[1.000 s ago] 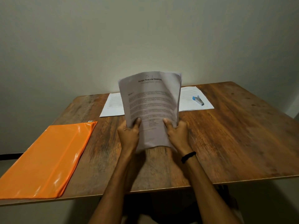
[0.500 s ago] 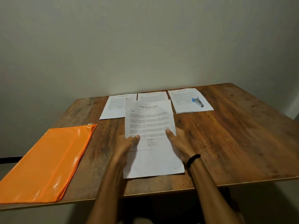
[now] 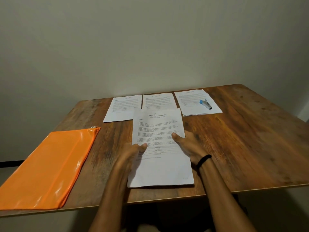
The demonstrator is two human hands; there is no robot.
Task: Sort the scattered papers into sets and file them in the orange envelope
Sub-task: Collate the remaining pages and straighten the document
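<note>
One stapler [image 3: 205, 104] on far-right papers [image 3: 190, 98], orange envelope [image 3: 50, 164] left

- The near stack of papers [image 3: 160, 168] covers the near edge of the middle sheet [image 3: 158, 101] at its 12 o'clock and a corner of the left sheet [image 3: 122, 109] at 11.
- Its body text is too small to read.
- Fingers of the left hand [image 3: 132, 154] are hidden, so its hold cannot be told.
- The orange envelope [image 3: 50, 164], at 9 o'clock, is cut by the left edge.
- The blue-and-silver object [image 3: 205, 104] at 1 o'clock is too small to identify.

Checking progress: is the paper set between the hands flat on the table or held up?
Flat: the paper set lies on the table, left hand and right hand touching it.
</note>
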